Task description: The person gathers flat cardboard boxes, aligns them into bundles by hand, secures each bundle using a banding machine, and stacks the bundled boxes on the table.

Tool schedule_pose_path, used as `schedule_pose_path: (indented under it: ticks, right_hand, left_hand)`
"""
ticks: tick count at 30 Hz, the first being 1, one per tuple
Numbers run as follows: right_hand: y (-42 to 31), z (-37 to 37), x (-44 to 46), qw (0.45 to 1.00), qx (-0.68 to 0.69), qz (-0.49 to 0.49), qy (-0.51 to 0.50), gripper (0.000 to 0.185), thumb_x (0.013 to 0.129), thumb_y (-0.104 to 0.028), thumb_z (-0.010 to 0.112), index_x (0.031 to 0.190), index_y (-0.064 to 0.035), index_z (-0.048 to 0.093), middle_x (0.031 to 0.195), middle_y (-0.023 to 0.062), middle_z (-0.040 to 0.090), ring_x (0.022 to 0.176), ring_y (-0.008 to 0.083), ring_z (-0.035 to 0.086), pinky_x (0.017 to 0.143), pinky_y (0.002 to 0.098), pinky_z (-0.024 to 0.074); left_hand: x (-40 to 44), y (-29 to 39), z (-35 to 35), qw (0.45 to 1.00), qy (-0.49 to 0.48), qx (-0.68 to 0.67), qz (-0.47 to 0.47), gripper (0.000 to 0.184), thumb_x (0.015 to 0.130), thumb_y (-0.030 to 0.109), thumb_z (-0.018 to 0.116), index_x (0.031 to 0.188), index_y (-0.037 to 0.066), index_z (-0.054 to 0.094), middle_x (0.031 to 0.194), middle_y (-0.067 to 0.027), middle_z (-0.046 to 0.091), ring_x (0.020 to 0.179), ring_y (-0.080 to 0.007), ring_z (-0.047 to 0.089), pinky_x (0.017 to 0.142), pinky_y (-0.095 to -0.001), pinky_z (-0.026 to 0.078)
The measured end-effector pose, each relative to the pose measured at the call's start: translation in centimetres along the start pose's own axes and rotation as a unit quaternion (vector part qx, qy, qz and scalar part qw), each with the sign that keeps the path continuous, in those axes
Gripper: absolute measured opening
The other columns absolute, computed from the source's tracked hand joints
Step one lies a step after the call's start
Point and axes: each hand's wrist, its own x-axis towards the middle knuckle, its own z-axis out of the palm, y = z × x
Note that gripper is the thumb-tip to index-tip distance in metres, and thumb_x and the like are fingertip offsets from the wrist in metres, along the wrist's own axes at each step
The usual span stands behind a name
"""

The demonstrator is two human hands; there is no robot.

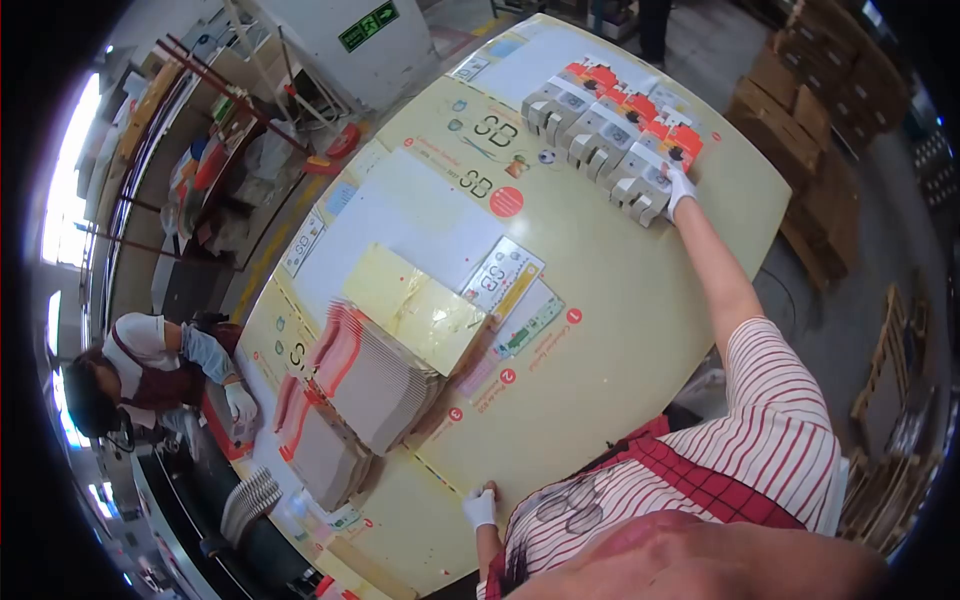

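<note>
R hand (pixel 682 192), white-gloved, is at the near R end of the grey pieces (pixel 630 150), arm stretched out across the bench (pixel 610 300). Its fingers touch the end piece; can't tell if they grip it. The pieces stand side by side in a slanting run nr the far R part of the bench, w/ orange parts (pixel 640 105) along their far side.

L hand (pixel 480 508), also gloved, is low by the near edge of the bench, well apart from the pieces. Its fingers are partly bent; can't tell if it's open or closed, & nothing shows in it.

Btwn the hands & further L: a big stack (pixel 390 390) of grey card w/ pink edges, leaning, and a small stack (pixel 320 460) of the same sort just beside it. A yellow sheet (pixel 415 300) lies just behind the big stack, partly over a white area. Printed cards (pixel 505 275) lie at its R side. Bench top carries red circles, nos. & "SB" lettering.

Far L, a co-worker (pixel 150 365) in a dark red apron has a gloved hand at the bench edge. Bkgd: brown boxes (pixel 785 120) R, green exit sign (pixel 368 27) up top.
</note>
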Motion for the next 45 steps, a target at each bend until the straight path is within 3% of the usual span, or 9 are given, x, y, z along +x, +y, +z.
schedule_pose_path:
  ticks: [8,11,13,20,22,25,27,30,45]
  right_hand:
    - [3.6,4.7,-7.1,0.994,-0.100,0.012,-0.032,0.051,0.096,-0.040,0.063,0.128,-0.0007,0.062,0.123,0.0153,0.068,0.112,0.0291,0.065,0.097,0.0384,0.0500]
    - [12.7,-0.9,-17.3,0.577,-0.693,-0.431,-0.020,0.048,0.087,-0.020,0.062,0.133,-0.0051,0.061,0.130,0.0162,0.064,0.125,0.0331,0.058,0.107,0.0416,0.0442]
    - [17.5,-3.2,-25.1,0.511,-0.649,-0.561,-0.057,0.051,0.088,-0.017,0.060,0.138,-0.0074,0.057,0.142,0.0141,0.056,0.136,0.0319,0.048,0.114,0.0457,0.0350]
    - [24.9,-7.7,-46.7,0.468,-0.633,-0.486,-0.379,0.066,0.082,-0.011,0.059,0.147,-0.0074,0.046,0.153,0.0168,0.042,0.145,0.0371,0.033,0.120,0.0534,0.0226]
    - [25.1,-7.7,-49.2,0.484,-0.646,-0.458,-0.373,0.067,0.079,-0.012,0.060,0.145,-0.0071,0.047,0.151,0.0179,0.044,0.144,0.0377,0.034,0.119,0.0536,0.0237]
    - [23.7,-8.5,-52.1,0.522,-0.664,-0.428,-0.322,0.059,0.075,-0.010,0.061,0.134,-0.0036,0.054,0.144,0.0208,0.047,0.139,0.0397,0.038,0.117,0.0520,0.0275]
    - [22.5,-8.8,-53.5,0.547,-0.692,-0.361,-0.303,0.053,0.075,-0.010,0.061,0.127,-0.0019,0.057,0.142,0.0231,0.048,0.137,0.0406,0.039,0.117,0.0499,0.0286]
    - [22.0,-10.7,-55.3,0.492,-0.719,-0.378,-0.313,0.054,0.078,-0.016,0.062,0.130,-0.0032,0.056,0.143,0.0221,0.048,0.139,0.0383,0.038,0.115,0.0484,0.0315]
    - [20.1,-18.1,-60.6,0.510,-0.736,-0.362,-0.259,0.060,0.080,-0.026,0.066,0.135,-0.0063,0.055,0.145,0.0148,0.050,0.139,0.0285,0.041,0.109,0.0437,0.0377]
  left_hand:
    - [0.5,3.0,0.7,0.996,0.002,-0.002,0.084,0.045,0.085,0.045,0.066,0.088,0.001,0.071,0.078,-0.0221,0.067,0.067,-0.0285,0.062,0.065,-0.0438,0.048]
    - [-0.1,4.2,0.5,0.986,0.038,-0.050,0.152,0.037,0.086,0.035,0.068,0.091,-0.002,0.068,0.086,-0.0224,0.068,0.079,-0.0374,0.065,0.072,-0.0454,0.051]
    - [-1.2,4.3,-1.3,0.951,0.178,-0.044,0.250,0.028,0.081,0.024,0.071,0.097,0.000,0.067,0.093,-0.0198,0.068,0.088,-0.0378,0.064,0.080,-0.0473,0.050]
    - [6.7,1.3,-23.7,0.665,0.714,0.149,0.158,0.045,0.069,0.020,0.071,0.111,0.008,0.062,0.110,-0.0137,0.064,0.107,-0.0436,0.056,0.095,-0.0558,0.041]
    - [16.1,-6.8,-30.1,0.827,0.521,0.211,-0.015,0.041,0.074,0.029,0.069,0.109,0.007,0.068,0.095,-0.0191,0.066,0.100,-0.0435,0.060,0.096,-0.0557,0.043]
    - [23.1,-5.8,-32.4,0.850,0.117,-0.491,0.152,0.066,0.099,0.043,0.052,0.150,0.002,0.041,0.142,-0.0132,0.053,0.127,-0.0276,0.051,0.110,-0.0402,0.040]
    - [22.6,1.3,-30.7,0.876,0.084,-0.408,0.243,0.071,0.098,0.047,0.057,0.150,0.001,0.040,0.142,-0.0139,0.052,0.131,-0.0262,0.046,0.112,-0.0390,0.038]
    - [18.4,10.5,-27.0,0.936,0.313,0.156,-0.046,0.125,0.062,0.078,0.074,0.158,0.017,0.021,0.155,-0.0251,0.032,0.139,-0.0456,0.037,0.104,-0.0579,0.042]
    - [13.2,11.3,-26.0,0.938,0.314,0.125,0.081,0.080,0.072,0.037,0.073,0.142,0.013,0.044,0.132,-0.0155,0.054,0.116,-0.0347,0.056,0.094,-0.0523,0.050]
